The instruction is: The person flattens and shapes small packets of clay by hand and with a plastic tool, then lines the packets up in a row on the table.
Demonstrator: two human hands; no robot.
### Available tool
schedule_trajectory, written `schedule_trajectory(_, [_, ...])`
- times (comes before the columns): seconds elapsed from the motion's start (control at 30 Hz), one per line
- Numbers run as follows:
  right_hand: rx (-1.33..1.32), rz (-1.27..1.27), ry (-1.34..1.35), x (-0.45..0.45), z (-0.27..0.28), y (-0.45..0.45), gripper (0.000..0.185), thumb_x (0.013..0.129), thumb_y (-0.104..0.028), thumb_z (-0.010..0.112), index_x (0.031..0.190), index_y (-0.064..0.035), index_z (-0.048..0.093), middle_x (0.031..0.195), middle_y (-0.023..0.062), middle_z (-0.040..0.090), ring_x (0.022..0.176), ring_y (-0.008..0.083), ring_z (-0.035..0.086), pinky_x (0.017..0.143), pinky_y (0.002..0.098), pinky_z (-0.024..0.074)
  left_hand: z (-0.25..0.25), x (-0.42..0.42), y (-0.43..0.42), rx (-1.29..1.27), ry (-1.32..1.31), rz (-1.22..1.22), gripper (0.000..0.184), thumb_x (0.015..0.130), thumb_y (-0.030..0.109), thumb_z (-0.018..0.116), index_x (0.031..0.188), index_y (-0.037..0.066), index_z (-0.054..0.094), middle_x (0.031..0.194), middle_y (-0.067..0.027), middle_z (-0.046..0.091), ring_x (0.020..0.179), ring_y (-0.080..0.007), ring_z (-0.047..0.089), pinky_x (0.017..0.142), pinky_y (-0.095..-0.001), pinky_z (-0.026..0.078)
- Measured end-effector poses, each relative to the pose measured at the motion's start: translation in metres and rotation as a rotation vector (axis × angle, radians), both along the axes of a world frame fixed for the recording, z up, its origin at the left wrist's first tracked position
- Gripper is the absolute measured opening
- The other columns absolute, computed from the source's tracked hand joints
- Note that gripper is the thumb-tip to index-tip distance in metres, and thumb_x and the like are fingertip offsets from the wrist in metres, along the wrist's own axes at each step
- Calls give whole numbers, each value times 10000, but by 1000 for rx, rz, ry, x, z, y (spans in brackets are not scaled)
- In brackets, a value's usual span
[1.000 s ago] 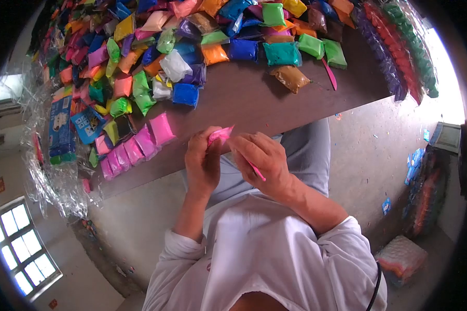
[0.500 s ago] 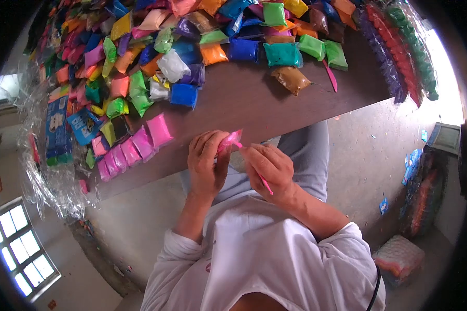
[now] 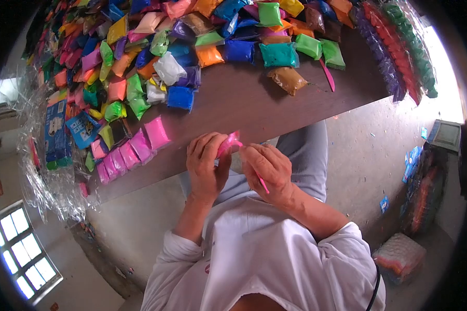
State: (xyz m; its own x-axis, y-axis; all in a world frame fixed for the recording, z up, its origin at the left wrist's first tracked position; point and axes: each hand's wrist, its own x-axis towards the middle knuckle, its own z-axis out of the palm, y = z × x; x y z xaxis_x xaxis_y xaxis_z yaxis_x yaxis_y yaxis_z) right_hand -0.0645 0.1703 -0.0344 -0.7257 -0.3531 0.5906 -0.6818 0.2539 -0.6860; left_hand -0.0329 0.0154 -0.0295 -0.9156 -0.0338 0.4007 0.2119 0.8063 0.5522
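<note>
In my left hand [image 3: 207, 160], a small pink packet [image 3: 229, 142] is gripped between thumb and fingers, its clear wrapper showing at the top. My right hand [image 3: 268, 168] is closed around a thin pink plastic tool [image 3: 264, 185]. The tool's upper end touches the packet, and its lower end sticks out below my palm. Both hands are close together over my lap, by the front edge of the brown table [image 3: 233, 114]. To the left lies a row of several pink packets [image 3: 132, 153].
A heap of colourful packets [image 3: 135, 57] covers the table's back and left. A brown packet [image 3: 288, 80] and a pink plastic knife [image 3: 327, 76] lie towards the right. Strips of purple, red and green packets [image 3: 394, 52] hang at the right edge. Clear plastic wrap [image 3: 44, 176] drapes over the left.
The view has shifted slightly. Both hands stay almost in place, still holding the packet and the pink tool, with the tool's tip still against the packet.
</note>
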Motion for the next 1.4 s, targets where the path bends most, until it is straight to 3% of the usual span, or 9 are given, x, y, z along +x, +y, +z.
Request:
schedule_trajectory(0.67, [-1,68,-75,-1,-9,8,388,624,33,647,1000,15,550,883,124,594,707,255,569,608,332,480,-9,1,2,-28,56,22,325,656,41,652,974,48,587,964,-90,596,904,-290,560,796,-394,429])
schedule_trajectory(0.87, [0,113,-220,-2,-7,9,344,655,44,633,986,-17,564,877,115,602,710,260,574,620,329,481,-9,1,3,-56,59,28,348,639,43,656,979,55,586,962,-79,596,898,-283,558,787,-392,427])
schedule_trajectory(1.17, [-164,-25,-330,0,-16,-3,308,665,104,632,944,-15,580,812,120,619,701,269,619,603,319,496,-11,2,4,-69,70,58,401,596,10,667,984,68,587,977,-67,591,901,-282,550,782,-394,423])
schedule_trajectory(1.23, [-192,-83,-282,-1,-15,-6,180,738,109,610,891,16,587,753,116,632,615,196,627,553,260,487,-11,2,5,-69,72,56,407,591,5,668,985,69,587,978,-67,591,899,-284,550,781,-395,423])
schedule_trajectory(1.4, [-176,-119,-308,0,-17,-5,141,768,93,602,890,23,592,760,108,641,633,176,643,562,249,502,-13,3,7,-82,72,69,424,596,16,660,1006,77,575,993,-68,585,917,-285,543,793,-399,415])
